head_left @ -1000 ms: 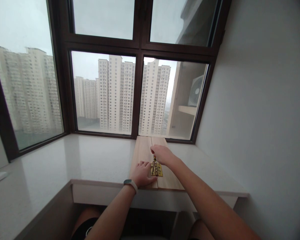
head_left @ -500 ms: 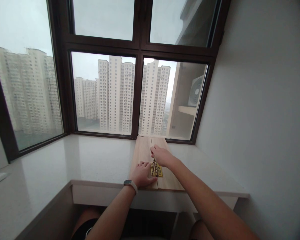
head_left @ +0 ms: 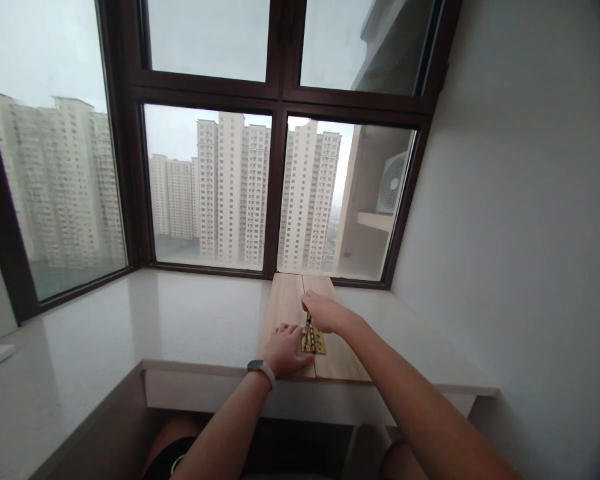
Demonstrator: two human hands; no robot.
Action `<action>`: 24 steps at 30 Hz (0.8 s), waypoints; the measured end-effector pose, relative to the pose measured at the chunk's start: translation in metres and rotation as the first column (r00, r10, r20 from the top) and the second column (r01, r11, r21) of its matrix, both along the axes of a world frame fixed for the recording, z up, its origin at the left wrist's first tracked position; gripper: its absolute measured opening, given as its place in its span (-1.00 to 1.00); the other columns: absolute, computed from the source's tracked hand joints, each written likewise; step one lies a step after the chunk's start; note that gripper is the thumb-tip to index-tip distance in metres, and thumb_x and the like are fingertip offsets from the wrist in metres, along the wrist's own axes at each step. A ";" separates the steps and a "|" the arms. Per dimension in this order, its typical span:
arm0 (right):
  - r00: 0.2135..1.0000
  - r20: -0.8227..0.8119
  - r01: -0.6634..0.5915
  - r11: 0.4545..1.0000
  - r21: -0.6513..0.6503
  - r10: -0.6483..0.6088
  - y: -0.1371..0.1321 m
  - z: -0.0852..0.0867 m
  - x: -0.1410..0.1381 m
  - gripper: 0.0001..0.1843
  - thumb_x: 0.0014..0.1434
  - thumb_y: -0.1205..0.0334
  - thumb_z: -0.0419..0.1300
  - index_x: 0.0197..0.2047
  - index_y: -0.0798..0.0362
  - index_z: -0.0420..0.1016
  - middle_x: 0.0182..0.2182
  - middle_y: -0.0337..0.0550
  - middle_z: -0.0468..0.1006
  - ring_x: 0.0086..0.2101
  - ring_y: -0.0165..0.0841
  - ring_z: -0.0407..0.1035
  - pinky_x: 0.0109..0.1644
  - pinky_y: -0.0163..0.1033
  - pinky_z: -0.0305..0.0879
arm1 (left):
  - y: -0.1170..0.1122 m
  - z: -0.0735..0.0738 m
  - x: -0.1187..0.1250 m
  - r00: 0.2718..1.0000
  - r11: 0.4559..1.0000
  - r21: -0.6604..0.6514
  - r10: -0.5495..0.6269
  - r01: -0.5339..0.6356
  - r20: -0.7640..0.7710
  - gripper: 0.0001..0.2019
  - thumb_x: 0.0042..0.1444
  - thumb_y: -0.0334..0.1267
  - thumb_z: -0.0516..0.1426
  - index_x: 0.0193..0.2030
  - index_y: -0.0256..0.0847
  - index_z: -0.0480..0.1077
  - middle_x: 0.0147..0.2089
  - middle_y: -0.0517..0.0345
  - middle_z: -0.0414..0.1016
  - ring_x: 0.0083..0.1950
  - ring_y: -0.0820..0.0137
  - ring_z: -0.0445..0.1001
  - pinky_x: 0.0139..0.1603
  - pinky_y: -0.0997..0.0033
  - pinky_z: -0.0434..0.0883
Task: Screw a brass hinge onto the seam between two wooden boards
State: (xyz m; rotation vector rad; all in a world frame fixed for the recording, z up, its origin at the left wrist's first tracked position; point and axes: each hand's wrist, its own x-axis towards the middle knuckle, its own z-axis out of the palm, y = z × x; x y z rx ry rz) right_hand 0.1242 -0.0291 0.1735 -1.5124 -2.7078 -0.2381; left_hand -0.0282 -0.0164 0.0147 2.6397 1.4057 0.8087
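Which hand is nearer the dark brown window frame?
Right. The right hand is short of the frame, over a pale wooden board; the left hand farther back, near the board's front edge.

Grey daylight from the windows (head_left: 205, 137) leaves the right-hand wall (head_left: 510, 200) dim and shadowed.

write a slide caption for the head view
Left hand on pale wooden boards, right hand at the far end of a small yellow hinge-like piece, before a brown-framed window.
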 end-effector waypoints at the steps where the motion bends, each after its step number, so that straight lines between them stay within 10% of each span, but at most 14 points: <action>1: 1.000 0.005 0.010 1.000 0.012 -0.010 0.001 0.001 0.000 -0.73 0.15 0.43 0.22 -0.05 0.08 0.43 -0.01 0.03 0.49 -0.09 -0.25 0.44 -0.12 -0.28 0.25 | 0.000 0.000 0.000 1.000 1.000 -0.001 -0.001 0.001 -0.001 -0.30 0.04 0.28 0.17 0.23 -0.05 0.30 0.19 -0.03 0.42 0.22 -0.03 0.28 0.24 -0.01 0.21; 7: 0.994 0.009 0.109 0.992 0.064 -0.110 0.005 0.001 -0.001 -0.82 0.28 0.16 0.22 -0.11 0.07 0.51 -0.11 0.04 0.58 -0.09 -0.21 0.46 -0.10 -0.25 0.25 | -0.003 0.004 0.000 0.999 0.999 -0.030 0.014 -0.015 -0.031 -0.31 0.05 0.28 0.17 0.23 -0.05 0.30 0.21 -0.01 0.40 0.23 -0.03 0.27 0.25 -0.02 0.20; 17: 0.999 -0.013 0.036 0.997 0.073 -0.036 0.001 0.001 0.005 -0.77 0.16 0.48 0.16 -0.14 0.03 0.48 -0.13 -0.12 0.56 -0.12 -0.33 0.43 -0.15 -0.31 0.16 | -0.003 0.003 0.001 1.000 1.000 -0.028 0.012 -0.013 -0.019 -0.27 0.05 0.28 0.17 0.29 -0.05 0.26 0.23 -0.03 0.39 0.25 -0.04 0.26 0.26 -0.02 0.19; 24: 0.992 0.015 0.125 0.988 0.089 -0.127 0.000 0.001 -0.001 -0.75 0.37 0.04 0.11 -0.09 0.01 0.48 -0.10 -0.01 0.60 -0.08 -0.23 0.48 -0.10 -0.24 0.23 | -0.003 0.003 0.001 1.000 1.000 -0.019 0.006 -0.007 -0.014 -0.31 0.05 0.28 0.17 0.22 -0.05 0.30 0.20 -0.03 0.41 0.23 -0.04 0.27 0.26 -0.02 0.19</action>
